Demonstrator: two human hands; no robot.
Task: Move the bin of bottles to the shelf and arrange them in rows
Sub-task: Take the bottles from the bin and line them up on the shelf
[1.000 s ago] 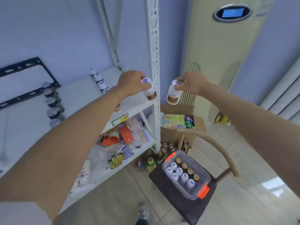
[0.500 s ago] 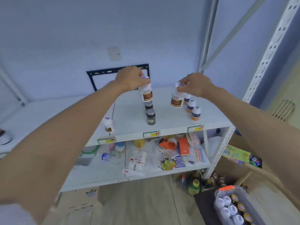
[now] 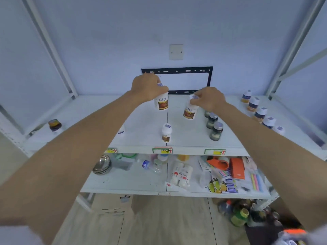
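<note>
My left hand [image 3: 147, 87] grips a white bottle with a brown label [image 3: 161, 102] by its cap, held above the white top shelf [image 3: 141, 124]. My right hand [image 3: 208, 98] holds a second white brown-label bottle [image 3: 190, 111] the same way, just right of the first. A matching white bottle [image 3: 166, 132] stands near the shelf's front edge. Dark green bottles [image 3: 215, 128] stand in a row under my right wrist. White-capped bottles [image 3: 256, 108] line the right side. The bin [image 3: 292, 236] shows only at the bottom right corner.
A dark jar [image 3: 54, 124] stands at the shelf's far left. A black metal frame [image 3: 177, 80] hangs on the wall behind. The lower shelf [image 3: 134, 181] holds steel bowls [image 3: 102, 164], packets and an orange item. More bottles [image 3: 240, 214] sit on the floor at the right.
The view has swung from the bin and chair round to face the shelf squarely. Both hands carried their bottles in over the top shelf.
</note>
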